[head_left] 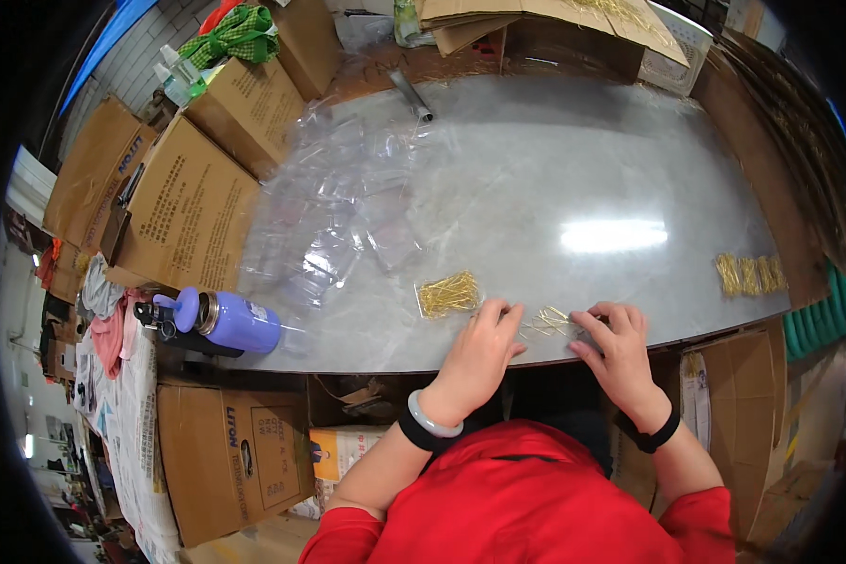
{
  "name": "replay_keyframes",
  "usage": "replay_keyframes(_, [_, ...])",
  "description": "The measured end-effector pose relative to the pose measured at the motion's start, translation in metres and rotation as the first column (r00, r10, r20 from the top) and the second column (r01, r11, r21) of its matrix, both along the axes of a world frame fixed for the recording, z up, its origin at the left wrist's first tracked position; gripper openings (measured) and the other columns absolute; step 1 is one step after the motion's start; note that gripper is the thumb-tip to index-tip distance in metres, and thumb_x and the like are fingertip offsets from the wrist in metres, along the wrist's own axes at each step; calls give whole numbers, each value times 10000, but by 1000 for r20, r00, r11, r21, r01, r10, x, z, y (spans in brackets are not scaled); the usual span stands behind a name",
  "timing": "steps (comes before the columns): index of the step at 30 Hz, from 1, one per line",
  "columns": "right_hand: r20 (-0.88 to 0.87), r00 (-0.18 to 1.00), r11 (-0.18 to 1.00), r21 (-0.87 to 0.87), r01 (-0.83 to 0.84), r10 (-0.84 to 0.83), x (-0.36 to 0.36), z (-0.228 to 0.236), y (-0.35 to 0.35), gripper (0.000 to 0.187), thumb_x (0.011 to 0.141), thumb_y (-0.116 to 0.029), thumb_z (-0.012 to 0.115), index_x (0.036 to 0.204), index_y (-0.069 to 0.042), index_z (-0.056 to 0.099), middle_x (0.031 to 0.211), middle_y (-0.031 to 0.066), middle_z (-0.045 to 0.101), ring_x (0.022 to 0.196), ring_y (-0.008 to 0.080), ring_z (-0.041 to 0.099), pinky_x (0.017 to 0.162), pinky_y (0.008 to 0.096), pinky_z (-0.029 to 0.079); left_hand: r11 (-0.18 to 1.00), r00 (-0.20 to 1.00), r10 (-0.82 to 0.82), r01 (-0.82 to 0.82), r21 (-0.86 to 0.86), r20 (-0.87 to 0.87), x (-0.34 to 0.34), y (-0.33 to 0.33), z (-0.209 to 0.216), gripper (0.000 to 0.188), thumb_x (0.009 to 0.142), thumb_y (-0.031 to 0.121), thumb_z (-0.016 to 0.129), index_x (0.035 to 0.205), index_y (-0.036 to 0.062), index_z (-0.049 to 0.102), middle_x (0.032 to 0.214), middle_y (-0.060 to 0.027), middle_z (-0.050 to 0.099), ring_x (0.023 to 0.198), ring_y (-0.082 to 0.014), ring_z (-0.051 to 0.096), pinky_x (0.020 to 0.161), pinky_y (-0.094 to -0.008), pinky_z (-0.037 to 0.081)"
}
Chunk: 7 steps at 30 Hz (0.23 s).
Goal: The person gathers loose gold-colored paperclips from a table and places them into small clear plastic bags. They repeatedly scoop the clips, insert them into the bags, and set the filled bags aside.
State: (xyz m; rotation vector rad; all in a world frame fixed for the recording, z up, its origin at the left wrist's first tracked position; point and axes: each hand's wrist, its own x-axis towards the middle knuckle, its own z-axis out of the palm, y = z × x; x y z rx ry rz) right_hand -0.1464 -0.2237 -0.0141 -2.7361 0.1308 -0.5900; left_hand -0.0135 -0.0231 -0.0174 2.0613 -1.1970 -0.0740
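Observation:
Several thin gold-coloured wire pieces (548,322) lie loose on the grey metal tabletop between my hands, near its front edge. My left hand (482,355) rests at their left side, fingers bent, with the thumb apart from the index finger. At their right end is my right hand (620,357); its index fingertip is at the wires, and a gap shows between thumb and index. I cannot tell whether that fingertip touches them. Just beyond my left hand lies a flat pile of similar gold wire pieces (448,294), apparently on clear plastic.
Clear plastic bags (348,202) spread over the table's left half. A purple bottle (240,321) lies at the front left, beside cardboard boxes (190,202). Several gold wire bundles (750,274) sit at the right edge. A metal tube (411,96) lies at the back.

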Motion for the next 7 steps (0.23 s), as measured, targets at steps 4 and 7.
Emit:
replay_keyframes(4, [82,990,991,66,-117,112,18,-11,3,273,806,-65,716,1073,-120,712,1022,61,633,963,271,573,859,391,458,996,991,-64,71,59,-116,9,-8,4,522,829,-1,725,1327,25,572,1208,-199,530,1055,-380,593,890,-423,502])
replay_keyframes(7, [127,979,979,107,-171,157,30,-15,15,309,770,18,667,1049,-106,714,1016,67,641,966,279,588,885,402,480,990,984,-94,108,86,-152,12,-6,3,539,843,-5,715,1359,49,569,1236,-201,520,1072,-381,591,900,-418,501])
